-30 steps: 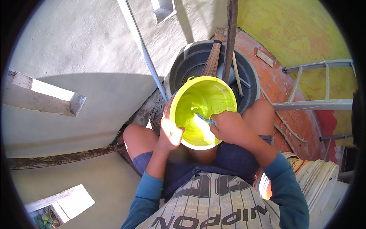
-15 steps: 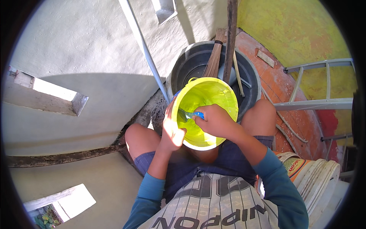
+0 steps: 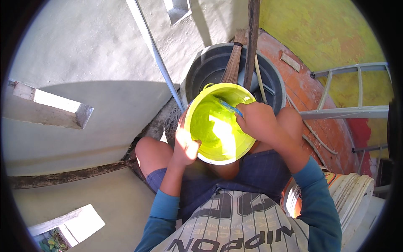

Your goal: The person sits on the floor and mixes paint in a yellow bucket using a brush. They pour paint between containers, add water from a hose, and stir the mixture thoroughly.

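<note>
A bright yellow-green bucket (image 3: 201, 138), coated inside with yellow-green paint, sits tilted between my knees, its mouth toward me and a sunlit patch inside. My left hand (image 3: 185, 143) is closed on the bucket's left rim, thumb over the edge. Fingers of my right hand (image 3: 256, 119) wrap round the blue handle of a small tool (image 3: 230, 107); its paint-smeared end rests against the upper inner wall, and its exact shape is hard to make out.
Behind stands a dark grey tub (image 3: 197, 63) holding a twig broom (image 3: 231, 65) and poles. A light metal pole (image 3: 153, 46) leans leftward. At right are a ladder-like metal frame (image 3: 344, 112), hoses (image 3: 319, 138) and stacked white buckets (image 3: 350, 193); pale walls (image 3: 84, 46) close in at left.
My right hand first moved left across the bucket's mouth, then up and right with the blue tool to the upper right of the inside. My left hand keeps its hold.
</note>
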{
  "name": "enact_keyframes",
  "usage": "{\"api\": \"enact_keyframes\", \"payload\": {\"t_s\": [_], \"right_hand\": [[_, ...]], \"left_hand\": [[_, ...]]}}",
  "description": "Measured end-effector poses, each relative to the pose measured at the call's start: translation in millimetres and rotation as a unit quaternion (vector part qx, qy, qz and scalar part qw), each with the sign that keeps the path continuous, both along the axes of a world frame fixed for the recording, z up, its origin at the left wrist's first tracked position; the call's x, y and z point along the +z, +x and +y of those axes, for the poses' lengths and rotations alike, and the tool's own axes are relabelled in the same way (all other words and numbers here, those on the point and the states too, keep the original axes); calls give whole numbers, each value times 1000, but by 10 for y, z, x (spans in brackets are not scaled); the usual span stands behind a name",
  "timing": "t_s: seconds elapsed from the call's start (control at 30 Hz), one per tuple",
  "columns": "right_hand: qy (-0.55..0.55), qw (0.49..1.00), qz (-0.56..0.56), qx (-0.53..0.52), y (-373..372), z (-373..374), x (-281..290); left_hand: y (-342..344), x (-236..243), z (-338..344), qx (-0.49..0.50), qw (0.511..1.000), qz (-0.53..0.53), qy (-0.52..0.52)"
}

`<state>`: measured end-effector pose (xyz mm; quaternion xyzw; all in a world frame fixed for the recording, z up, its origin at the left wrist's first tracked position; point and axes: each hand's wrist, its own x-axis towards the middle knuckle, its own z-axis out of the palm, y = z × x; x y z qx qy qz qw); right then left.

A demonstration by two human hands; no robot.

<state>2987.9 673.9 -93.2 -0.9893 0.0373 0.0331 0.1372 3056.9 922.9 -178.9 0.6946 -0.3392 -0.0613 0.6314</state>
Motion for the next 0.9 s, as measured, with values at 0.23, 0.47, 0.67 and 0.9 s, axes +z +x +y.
{"api": "enact_keyframes", "payload": {"t_s": [0.23, 0.47, 0.67, 0.9], "right_hand": [[-14, 997, 62, 48, -260, 117, -110], [51, 994, 65, 77, -362, 393, -175], [110, 989, 52, 78, -284, 562, -199], [141, 988, 25, 57, -73, 616, -197]], "left_hand": [[21, 18, -31, 9, 1000, -5, 10], [36, 18, -52, 16, 1000, 5, 19], [52, -20, -44, 17, 1000, 12, 7], [53, 54, -70, -14, 999, 11, 32]]}}
